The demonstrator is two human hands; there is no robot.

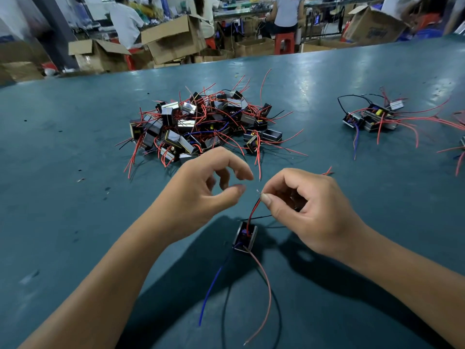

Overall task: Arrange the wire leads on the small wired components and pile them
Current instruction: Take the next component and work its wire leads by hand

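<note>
Near component (244,237) dangles by red lead in my right hand (312,210) pinch; left hand (201,195) loose, empty. Big tangled heap (201,124) left, few piled far right (370,117).

Open cardboard boxes (173,37), red stool (284,42)

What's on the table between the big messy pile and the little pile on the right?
Nothing: in the head view, only bare green table lies between the big pile and the small pile.
</note>
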